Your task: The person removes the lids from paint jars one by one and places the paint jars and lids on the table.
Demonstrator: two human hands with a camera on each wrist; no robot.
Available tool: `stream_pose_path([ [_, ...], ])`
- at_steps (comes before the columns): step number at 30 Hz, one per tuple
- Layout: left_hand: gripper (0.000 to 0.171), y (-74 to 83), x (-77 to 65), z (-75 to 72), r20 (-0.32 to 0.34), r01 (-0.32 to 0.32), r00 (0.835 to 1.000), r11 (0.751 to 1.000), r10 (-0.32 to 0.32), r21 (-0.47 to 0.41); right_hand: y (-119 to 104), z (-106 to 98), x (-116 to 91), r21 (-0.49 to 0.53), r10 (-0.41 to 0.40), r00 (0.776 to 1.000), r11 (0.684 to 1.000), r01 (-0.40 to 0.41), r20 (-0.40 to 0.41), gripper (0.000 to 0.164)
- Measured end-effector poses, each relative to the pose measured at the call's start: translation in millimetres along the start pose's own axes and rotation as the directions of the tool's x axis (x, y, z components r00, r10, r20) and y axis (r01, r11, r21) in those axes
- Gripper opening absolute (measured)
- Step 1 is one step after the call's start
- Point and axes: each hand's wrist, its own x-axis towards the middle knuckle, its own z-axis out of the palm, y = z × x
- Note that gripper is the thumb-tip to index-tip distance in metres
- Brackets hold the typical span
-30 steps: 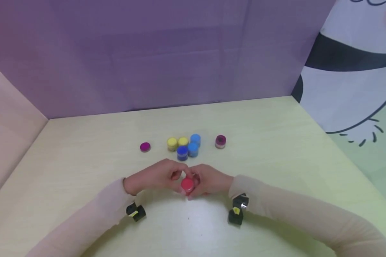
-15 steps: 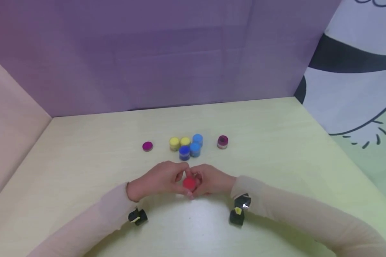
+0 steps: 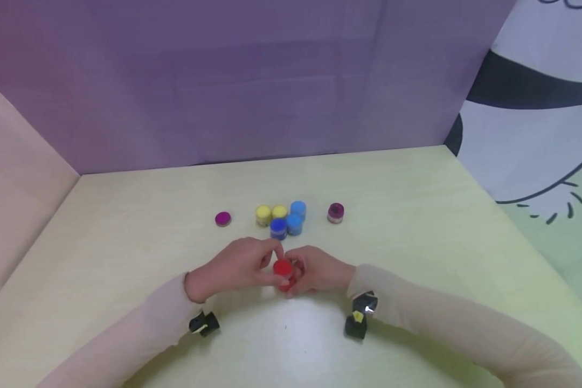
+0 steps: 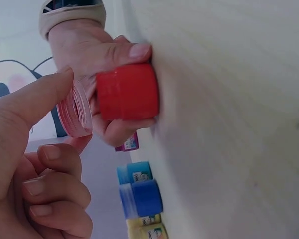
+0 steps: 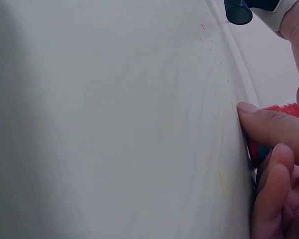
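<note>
A small red paint jar stands low at the table, and my right hand grips it between thumb and fingers. My left hand pinches the jar's round red lid by its edges. In the left wrist view the lid is tilted, apart from the jar's mouth, with its threaded inside showing. Seen from the right wrist, the red jar is partly hidden behind the right thumb and fingers. What is inside the jar cannot be seen.
Beyond the hands, two yellow jars, two light blue jars and a dark blue jar stand clustered. To their left lies a purple lid; to their right stands a lidless purple jar. A purple backdrop rises behind the table.
The red lid has come up off the jar in my left hand, which has lifted slightly. The right hand stays in place around the jar. The clustered jars have not moved.
</note>
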Motion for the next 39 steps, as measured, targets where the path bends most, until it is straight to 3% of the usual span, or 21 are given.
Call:
stream_pose_path([
  [13, 0.033, -9.8, -9.9, -10.5, -0.049, 0.079, 0.996, 0.996, -0.077, 0.040, -4.5, -3.0, 0.7, -0.026, 0.061, 0.998, 0.998, -0.062, -0.020, 0.027],
  [22, 0.030, -20.8, -14.1, -14.0, -0.092, 0.096, 0.992, 0.995, -0.092, 0.041, -2.8, -9.5, 0.9, -0.043, 0.016, 0.999, 0.999, -0.018, -0.045, 0.027],
  [28, 0.031, -27.9, -17.3, -16.5, -0.084, 0.127, 0.989, 0.991, -0.124, 0.031, 0.6, -17.1, -0.7, -0.084, -0.005, 0.998, 0.996, -0.001, -0.066, 0.027],
  [33, 0.033, -37.2, -16.3, -19.2, -0.089, 0.194, 0.978, 0.979, -0.188, 0.064, 3.8, -26.0, -5.7, -0.073, 0.029, 0.995, 0.997, -0.036, -0.095, 0.028],
  [39, 0.034, -56.0, -16.9, -21.6, -0.124, 0.286, 0.953, 0.955, -0.275, 0.081, 12.6, -40.2, -12.6, -0.054, 0.046, 0.988, 0.997, -0.055, -0.151, 0.030],
])
